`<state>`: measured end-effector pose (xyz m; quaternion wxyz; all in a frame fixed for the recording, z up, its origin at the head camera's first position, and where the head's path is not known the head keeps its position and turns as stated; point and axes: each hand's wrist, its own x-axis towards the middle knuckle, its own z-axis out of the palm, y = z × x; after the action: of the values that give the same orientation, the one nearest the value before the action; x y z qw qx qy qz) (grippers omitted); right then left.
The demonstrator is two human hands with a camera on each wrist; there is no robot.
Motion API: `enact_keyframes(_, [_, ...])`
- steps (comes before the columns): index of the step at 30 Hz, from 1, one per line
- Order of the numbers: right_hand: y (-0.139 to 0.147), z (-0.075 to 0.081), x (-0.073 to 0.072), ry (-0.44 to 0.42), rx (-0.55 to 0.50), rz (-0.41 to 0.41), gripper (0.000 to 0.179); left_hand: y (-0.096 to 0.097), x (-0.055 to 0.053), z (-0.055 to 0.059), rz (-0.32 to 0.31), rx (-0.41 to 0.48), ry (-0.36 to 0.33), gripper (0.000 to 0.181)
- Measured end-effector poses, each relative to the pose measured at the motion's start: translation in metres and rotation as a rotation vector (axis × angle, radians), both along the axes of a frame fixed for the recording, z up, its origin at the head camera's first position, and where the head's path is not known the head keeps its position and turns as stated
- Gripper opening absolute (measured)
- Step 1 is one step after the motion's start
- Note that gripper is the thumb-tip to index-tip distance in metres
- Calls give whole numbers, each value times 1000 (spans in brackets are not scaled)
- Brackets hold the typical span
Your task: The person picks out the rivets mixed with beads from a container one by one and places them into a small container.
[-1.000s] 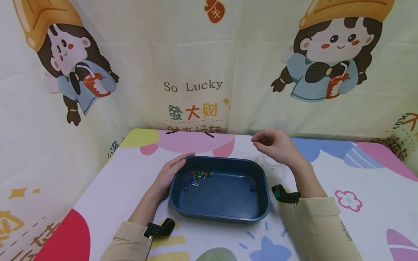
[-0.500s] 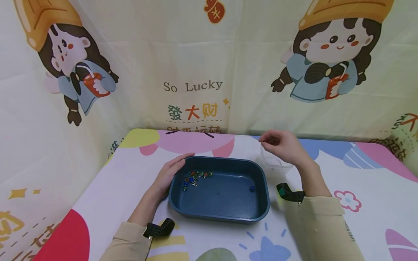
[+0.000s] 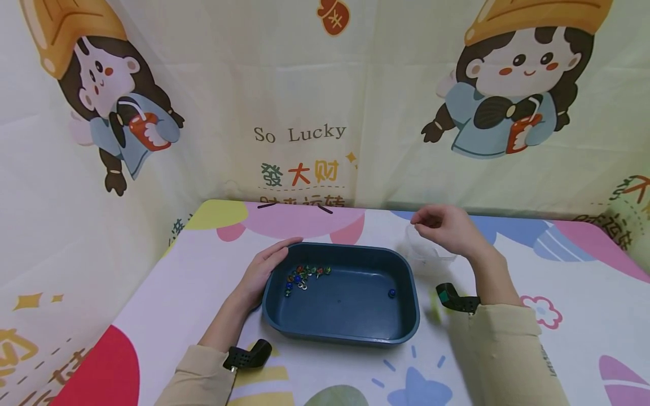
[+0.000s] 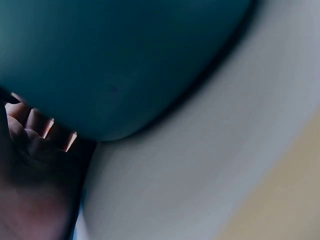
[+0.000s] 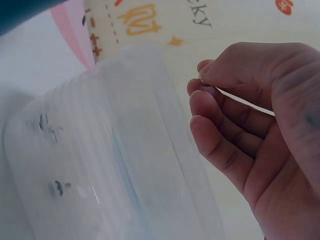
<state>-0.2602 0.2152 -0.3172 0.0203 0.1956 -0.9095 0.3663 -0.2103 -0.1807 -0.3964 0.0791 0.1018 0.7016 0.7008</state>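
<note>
Nearest, the left hand (image 3: 261,273) lies along the outer left end of a dark blue, rounded rectangular plastic tray (image 3: 345,313), fingers nearly straight rather than clenched. A careless push there could slide or tip the tray, which sits mid-worktop (image 3: 584,316). Inside, glossy multicoloured small beads (image 3: 297,279), some with silvery rings, cluster toward the far left corner; a lone round blue bead (image 3: 392,294) lies near the right end. A jolt could roll that one and scatter the cluster. Farther back, the right hand (image 3: 449,231) hovers by the rim of a transparent ribbed plastic box (image 5: 140,125), close to the worktop's far edge. Thumb and forefinger meet; I cannot tell whether the glint there is something held. If so, anything that tiny could slip and land outside, and a low knuckle might topple the light-looking box.

The worktop's white cover bears a blue star (image 3: 418,389) toward the near side, a red patch (image 3: 109,372) at left, and pastel shapes along the far edge. Behind hangs a cream curtain (image 3: 396,113) with cartoon figures and lettering.
</note>
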Motion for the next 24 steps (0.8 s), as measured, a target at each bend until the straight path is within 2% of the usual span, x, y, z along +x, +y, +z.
enact_keyframes(14, [12, 2, 1, -10, 52, 13, 10, 0, -1, -1, 9, -14, 4, 44])
enact_keyframes(24, [13, 4, 3, -36, 70, -40, 16, 1, -1, 0, 9, -14, -1, 44])
